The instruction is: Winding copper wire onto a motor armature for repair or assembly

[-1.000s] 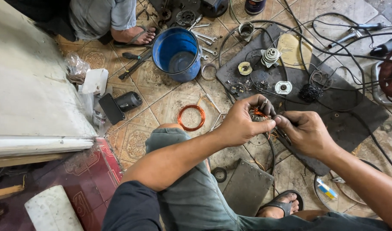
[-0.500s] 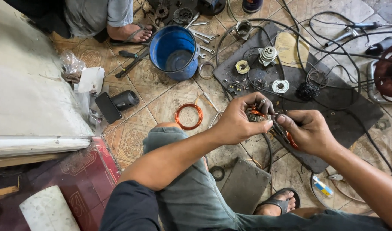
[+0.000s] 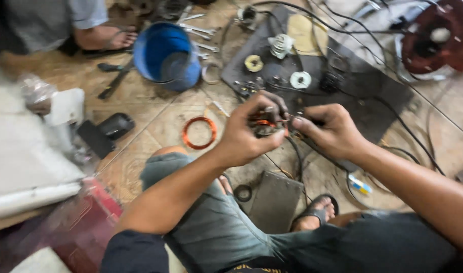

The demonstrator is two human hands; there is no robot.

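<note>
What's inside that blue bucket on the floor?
The blue bucket looks mostly empty: its blue inner wall and a darker, greyish bottom show. The picture is blurred and the near wall hides part of the bottom, so small items there cannot be ruled out.

Crumpled clear plastic bag [image 3: 35, 90] at left, small blue-yellow packet [image 3: 360, 185] on floor

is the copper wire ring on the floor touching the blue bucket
Apart. The head view shows the copper wire ring lying flat on the tiles, with a plain stretch of bare floor between it and the blue bucket above it.

Blue bucket [image 3: 166, 56], seemingly orange coil [image 3: 199, 132]
</note>
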